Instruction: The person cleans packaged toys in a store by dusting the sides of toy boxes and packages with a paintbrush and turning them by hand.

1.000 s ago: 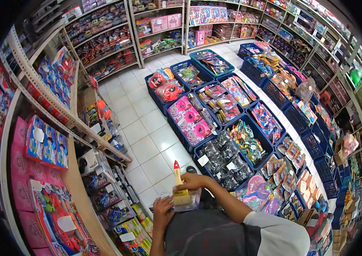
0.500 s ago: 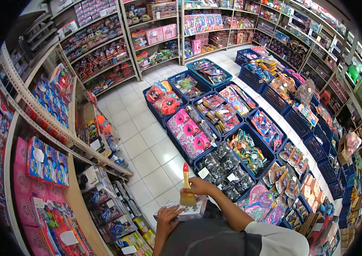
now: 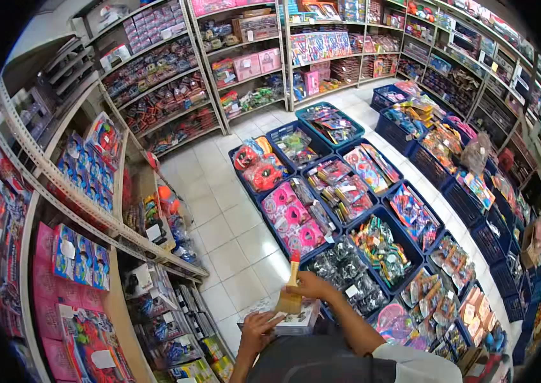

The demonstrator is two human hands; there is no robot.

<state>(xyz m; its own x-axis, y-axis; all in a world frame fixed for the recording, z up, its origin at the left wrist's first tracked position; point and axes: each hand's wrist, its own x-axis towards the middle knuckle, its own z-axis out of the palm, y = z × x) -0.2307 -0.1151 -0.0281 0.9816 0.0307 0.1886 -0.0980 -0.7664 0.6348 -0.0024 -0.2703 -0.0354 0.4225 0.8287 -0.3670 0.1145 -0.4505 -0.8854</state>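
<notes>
A paintbrush with a red-tipped wooden handle and pale bristles is in my right hand, fingers closed around its lower handle. The handle leans up and away, and the bristles touch the top of a whitish printed box close to my body. On the box's near left side rests my left hand, fingers over its top, holding it. What supports the box from below is hidden.
Blue crates of packaged toys stand on the tiled floor ahead and to the right. At the left, shelving carries boxed toys. More stocked shelves line the back wall.
The view has shifted, so the shelves and crates sit further right and lower. Both hands stay on the brush and box; the brush now leans slightly more, its bristles over the box's top.
</notes>
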